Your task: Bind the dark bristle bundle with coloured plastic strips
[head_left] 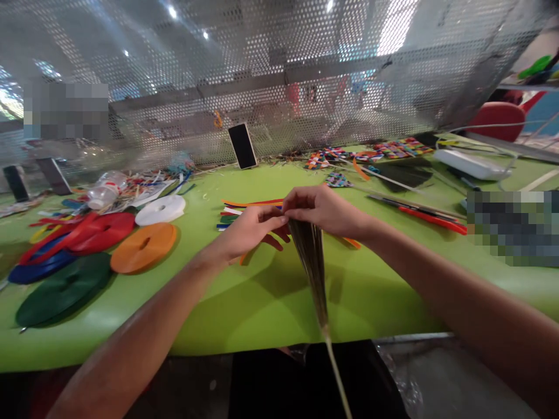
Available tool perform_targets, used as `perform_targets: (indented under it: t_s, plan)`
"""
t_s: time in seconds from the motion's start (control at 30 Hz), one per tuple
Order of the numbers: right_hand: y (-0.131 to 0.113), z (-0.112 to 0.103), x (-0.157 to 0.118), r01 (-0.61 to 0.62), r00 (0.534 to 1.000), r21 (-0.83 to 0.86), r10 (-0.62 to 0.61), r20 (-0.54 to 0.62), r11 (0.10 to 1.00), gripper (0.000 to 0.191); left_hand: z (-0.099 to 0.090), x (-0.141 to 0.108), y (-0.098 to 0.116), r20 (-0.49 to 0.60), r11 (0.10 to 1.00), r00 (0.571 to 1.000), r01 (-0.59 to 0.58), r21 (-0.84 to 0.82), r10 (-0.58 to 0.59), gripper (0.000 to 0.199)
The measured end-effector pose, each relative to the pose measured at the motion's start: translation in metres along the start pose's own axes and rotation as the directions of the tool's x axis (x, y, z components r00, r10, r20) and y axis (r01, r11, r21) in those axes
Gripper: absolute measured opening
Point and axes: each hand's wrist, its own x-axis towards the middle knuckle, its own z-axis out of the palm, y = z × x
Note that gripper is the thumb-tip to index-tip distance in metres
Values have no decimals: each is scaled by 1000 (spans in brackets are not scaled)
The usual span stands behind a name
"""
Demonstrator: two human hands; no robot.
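A pleated, olive-brown palm leaf (312,267) hangs over the table's front edge, its narrow pale stem pointing down towards my lap. At its upper, wider end, the bent fingers of my right hand (323,206) grip the leaf. My left hand (248,230) meets it there, thumb and forefinger pinched at the leaf's top left corner, the other fingers loosely spread below. Just behind my left hand lie flat coloured strips (227,218) in orange, red, white, green and blue. My hands partly hide these strips and the leaf's top edge.
Flat rolls of strip lie left: orange (144,248), white (161,209), red (105,231), green (65,291). A phone (243,145) leans upright at the back. Woven checked pieces (402,148) and a red-handled tool (432,220) are on the right. A perforated metal screen (262,75) stands behind.
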Motion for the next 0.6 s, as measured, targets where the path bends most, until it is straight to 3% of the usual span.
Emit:
perform_targets:
  t_s: [0.27,0.6]
  plan:
    - [5,10,-3,8,1000,-52,-7,12,999,9,-2,6,-8,-39,993,999,8,122,-3,8]
    - [7,6,-1,-37,998,-104,43,47,994,7,-5,12,-19,-91,998,994,60,25,-58,12]
